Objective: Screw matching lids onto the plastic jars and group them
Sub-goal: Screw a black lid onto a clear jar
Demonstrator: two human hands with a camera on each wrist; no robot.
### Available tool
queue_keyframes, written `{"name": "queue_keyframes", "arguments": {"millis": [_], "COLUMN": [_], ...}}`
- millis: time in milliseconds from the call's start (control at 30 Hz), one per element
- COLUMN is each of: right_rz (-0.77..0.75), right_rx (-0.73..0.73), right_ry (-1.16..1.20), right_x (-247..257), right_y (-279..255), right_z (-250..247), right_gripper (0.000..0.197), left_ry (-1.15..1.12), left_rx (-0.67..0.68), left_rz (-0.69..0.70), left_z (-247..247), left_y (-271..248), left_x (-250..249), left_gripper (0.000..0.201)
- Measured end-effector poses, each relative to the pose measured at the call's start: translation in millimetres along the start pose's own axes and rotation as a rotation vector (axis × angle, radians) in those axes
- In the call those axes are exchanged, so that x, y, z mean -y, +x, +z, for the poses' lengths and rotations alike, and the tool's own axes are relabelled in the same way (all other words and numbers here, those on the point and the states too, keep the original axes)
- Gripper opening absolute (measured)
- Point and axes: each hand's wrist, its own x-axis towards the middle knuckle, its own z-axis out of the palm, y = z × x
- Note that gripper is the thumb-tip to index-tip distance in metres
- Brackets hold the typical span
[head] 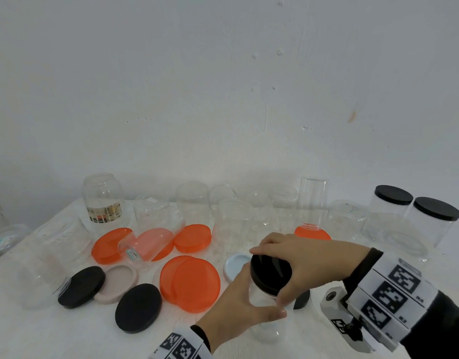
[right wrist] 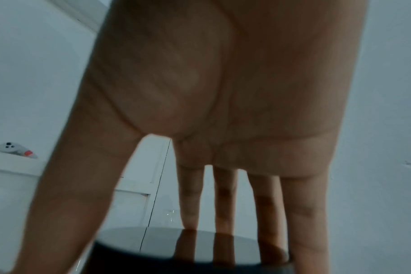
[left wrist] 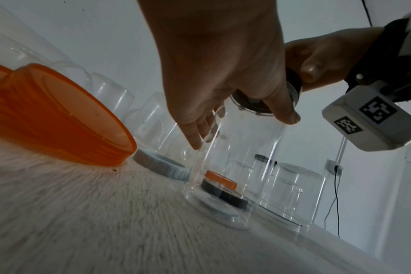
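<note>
A clear plastic jar [head: 264, 317] stands on the table near the front, and my left hand [head: 236, 304] grips its upper body, thumb in front. A black lid [head: 271, 272] sits on the jar's mouth. My right hand [head: 306, 260] grips that lid from above, fingers spread round its rim. The left wrist view shows the jar [left wrist: 225, 176] from low down, my left hand [left wrist: 223, 74] round it and the lid [left wrist: 291, 81] under the right hand's thumb [left wrist: 310, 68]. In the right wrist view the fingers [right wrist: 268, 213] reach over the glossy lid [right wrist: 188, 246].
Two capped black-lidded jars [head: 414, 216] stand at the back right. Several clear jars [head: 236, 218] line the wall, many upside down. Loose orange lids [head: 189, 279], black lids [head: 137, 308], a beige lid [head: 117, 283] and a pale blue lid [head: 236, 264] lie left of my hands.
</note>
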Motion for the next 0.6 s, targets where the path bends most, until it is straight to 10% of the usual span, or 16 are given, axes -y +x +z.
{"name": "queue_keyframes", "arguments": {"millis": [600], "right_rz": [0.035], "right_rx": [-0.084], "right_ry": [0.01], "right_x": [0], "right_y": [1], "right_z": [6], "right_gripper": [0.083], "left_ry": [-0.001], "left_rx": [-0.013], "left_rz": [0.012], "left_z": [2], "left_y": [-2], "left_x": [-2], "left_gripper": [0.088]}}
